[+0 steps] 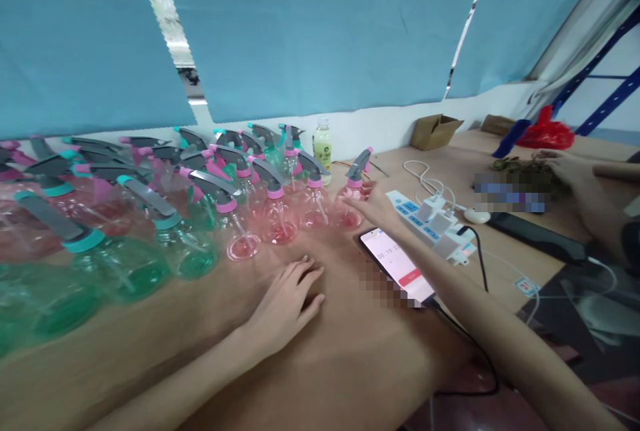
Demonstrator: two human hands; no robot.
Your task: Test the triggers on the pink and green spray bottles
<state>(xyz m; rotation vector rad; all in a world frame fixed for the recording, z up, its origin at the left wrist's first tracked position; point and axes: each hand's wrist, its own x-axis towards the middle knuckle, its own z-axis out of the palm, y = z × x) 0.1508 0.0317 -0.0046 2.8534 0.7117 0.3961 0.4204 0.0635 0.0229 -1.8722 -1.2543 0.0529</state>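
My left hand [287, 301] lies palm down on the brown tabletop [320, 377], fingers stretched out and holding nothing. In front of it stands a pink spray bottle [243, 246] with a grey trigger head and pink collar. My right hand [373, 207] reaches over to another pink spray bottle [350, 219] at the right end of the front row, its thumb and fingers around the upper body. That bottle stands upright on the table; part of it is hidden by the hand. Under my right forearm lies a phone [395, 264] showing a running timer.
Several pink and green spray bottles [167, 217] crowd the left side. A yellow-green drink bottle [323, 147] stands behind. To the right are a power strip [425, 221] with chargers and cables, a cardboard box [436, 132] and a red plastic bag [547, 131]. Another person's hand [563, 164] is at the far right.
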